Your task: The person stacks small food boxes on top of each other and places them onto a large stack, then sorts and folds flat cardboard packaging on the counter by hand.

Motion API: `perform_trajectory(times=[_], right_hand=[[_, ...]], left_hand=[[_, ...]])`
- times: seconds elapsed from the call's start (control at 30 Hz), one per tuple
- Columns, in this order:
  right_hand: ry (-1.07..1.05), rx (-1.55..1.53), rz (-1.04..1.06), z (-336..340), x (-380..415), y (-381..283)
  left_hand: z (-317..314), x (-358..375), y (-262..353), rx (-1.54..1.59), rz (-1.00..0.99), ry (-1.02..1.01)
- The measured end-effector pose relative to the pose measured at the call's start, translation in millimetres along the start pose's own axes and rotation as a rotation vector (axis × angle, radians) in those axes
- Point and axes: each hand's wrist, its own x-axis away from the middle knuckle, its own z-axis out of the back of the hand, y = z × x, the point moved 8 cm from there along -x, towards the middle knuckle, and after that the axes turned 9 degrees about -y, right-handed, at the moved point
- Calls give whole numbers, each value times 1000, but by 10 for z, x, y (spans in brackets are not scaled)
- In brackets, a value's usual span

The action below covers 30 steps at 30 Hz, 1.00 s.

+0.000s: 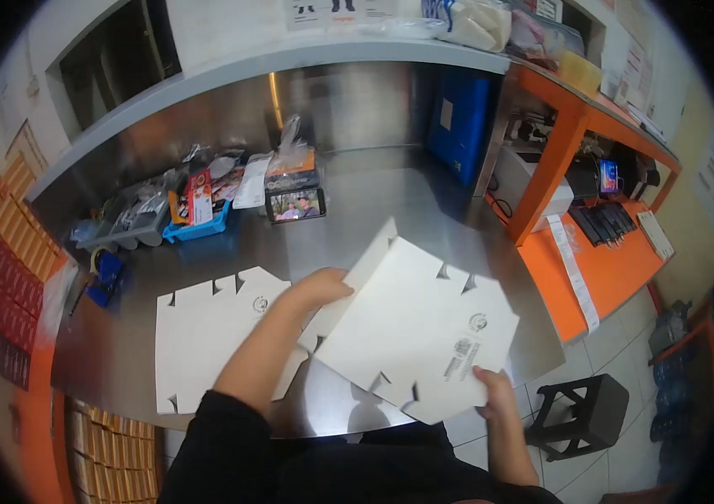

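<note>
A white cardboard box blank (424,328) is tilted above the front of the steel table, with dark slots along its edges and a printed round logo and code. My left hand (326,287) is closed on its left side, by a narrow flap that stands up along a fold. At the lower right edge my right hand (495,391) grips it, thumb on the printed face and fingers hidden beneath. A second white box blank (205,336) lies flat on the table to the left, partly covered by my left forearm.
On the steel table (348,193) stand a phone (296,205) playing video, a blue basket (197,227), a grey tray (134,220) and a blue tape dispenser (105,277). An orange shelf (567,277) adjoins at right. A black stool (579,412) stands on the floor.
</note>
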Motion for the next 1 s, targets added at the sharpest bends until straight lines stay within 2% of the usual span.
perform_trajectory(times=[0.07,0.1,0.17,0.2,0.23,0.27,0.3,0.37,0.43,0.47,0.5,0.57,0.6,0.67,0.7,0.77,0.8,0.83,0.9,0.93,0.97,1.0], right_hand=[[-40,78,79,-73,105,-368],[-78,71,139,-198,161,-583],[-106,130,199,-360,153,-750],[-94,319,302,-500,147,-856],[-81,510,409,-666,158,-961],[-99,704,443,-860,163,-994],[-97,707,452,-983,166,-1005],[-362,1382,331,-1431,142,-760],[-413,1354,322,-1596,123,-750],[-463,1330,319,-1660,111,-759],[-462,1330,321,-1634,89,-828],[-341,571,329,-1385,21,-1124],[-339,569,326,-1424,14,-1172],[-404,263,167,-1542,-20,-1150],[-413,265,174,-1564,-83,-1111],[-401,498,33,-1553,-322,-838],[-360,639,52,-1580,-364,-819],[-360,638,60,-1637,-386,-784],[-336,1153,266,-1811,-343,-745],[-391,1297,466,-1980,-261,-733],[-479,1370,575,-2140,-165,-661],[-595,1421,615,-2283,-62,-558]], left_hand=[[21,422,231,455,-132,-62],[-41,588,327,451,-127,-63],[-129,877,537,975,-333,-24],[-189,911,656,1004,-428,-11],[-290,861,718,999,-435,-16],[-331,829,834,835,-519,52],[-399,807,930,671,-599,121],[-811,528,807,275,-700,71],[-1083,801,1241,236,-770,86],[-1002,788,1051,487,-810,80],[-830,909,1034,484,-811,80],[-385,1051,874,971,-653,139],[-224,1093,779,1105,-621,168],[-90,965,585,1118,-615,168],[-119,831,492,1084,-609,151],[-286,563,302,983,-595,124],[-364,506,277,941,-592,123],[-444,434,247,931,-583,122],[-609,381,237,1096,-546,136],[-764,388,254,1268,-514,163],[-923,402,268,1441,-488,201],[-972,392,264,1303,-454,304]])
